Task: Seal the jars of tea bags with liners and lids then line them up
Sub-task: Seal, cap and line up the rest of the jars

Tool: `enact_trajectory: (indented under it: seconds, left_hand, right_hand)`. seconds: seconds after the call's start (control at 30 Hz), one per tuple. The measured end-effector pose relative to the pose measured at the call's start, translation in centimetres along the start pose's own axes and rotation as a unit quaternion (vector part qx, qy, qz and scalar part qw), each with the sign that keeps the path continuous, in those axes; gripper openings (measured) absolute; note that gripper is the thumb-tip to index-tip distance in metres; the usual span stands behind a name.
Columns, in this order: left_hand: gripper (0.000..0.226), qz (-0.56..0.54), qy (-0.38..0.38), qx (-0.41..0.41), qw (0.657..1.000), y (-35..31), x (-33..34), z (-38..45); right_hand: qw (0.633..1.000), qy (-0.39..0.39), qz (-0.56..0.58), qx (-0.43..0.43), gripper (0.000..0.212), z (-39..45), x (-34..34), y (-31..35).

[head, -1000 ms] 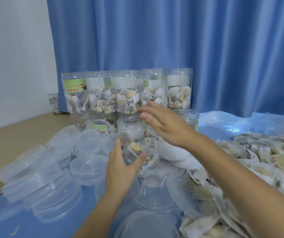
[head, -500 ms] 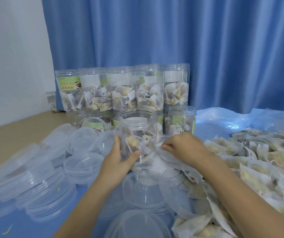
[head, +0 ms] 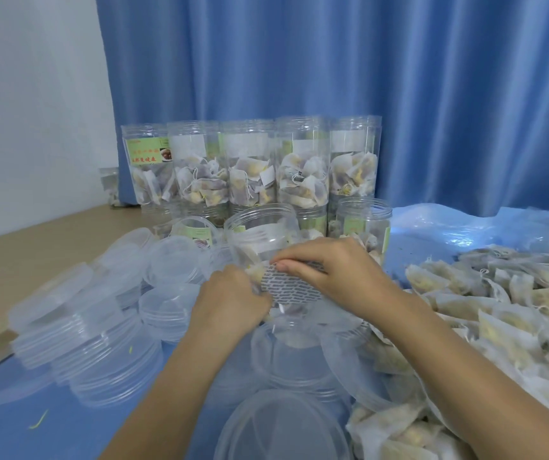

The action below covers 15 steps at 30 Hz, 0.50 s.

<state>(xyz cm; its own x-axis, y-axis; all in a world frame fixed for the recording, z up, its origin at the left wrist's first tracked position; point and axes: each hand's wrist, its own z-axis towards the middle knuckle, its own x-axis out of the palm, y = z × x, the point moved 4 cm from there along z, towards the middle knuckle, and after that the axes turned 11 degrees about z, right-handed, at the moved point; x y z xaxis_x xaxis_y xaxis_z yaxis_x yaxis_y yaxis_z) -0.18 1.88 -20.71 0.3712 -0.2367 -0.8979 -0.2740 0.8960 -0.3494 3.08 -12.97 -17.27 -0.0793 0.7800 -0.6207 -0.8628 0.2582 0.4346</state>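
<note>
A clear open jar (head: 260, 232) with tea bags inside stands in the middle, just behind my hands. My right hand (head: 336, 270) pinches a round liner (head: 288, 285) printed with dark text, held in front of the jar. My left hand (head: 233, 302) grips the liner's left edge, close against the jar's lower side. Behind stands a row of several tall filled jars (head: 250, 167), stacked on a lower row. One more open jar (head: 364, 229) sits to the right of the middle jar.
Many clear lids (head: 100, 323) lie piled at left and in front on the blue cloth (head: 17, 429). A heap of loose tea bags (head: 498, 327) fills the right side. A blue curtain hangs behind; bare wooden tabletop (head: 34, 247) shows at far left.
My right hand came down from the jar's mouth, picked up a printed liner and brought it before the jar. My left hand shifted from the jar's side to the liner's edge.
</note>
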Motion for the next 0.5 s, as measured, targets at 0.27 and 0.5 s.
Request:
enact_trajectory:
  seconds: [0.27,0.5]
  left_hand:
    - [0.035,0.089,0.18,0.076,0.977,-1.6,1.1,-1.4]
    - [0.009,-0.299,0.23,-0.005,0.926,-0.9,-1.8,-1.1]
  right_hand:
    - [0.999,-0.019,-0.044,-0.017,0.02,-0.2,0.2,0.2]
    - [0.991,-0.13,0.024,-0.025,0.012,-0.1,-0.4,0.7]
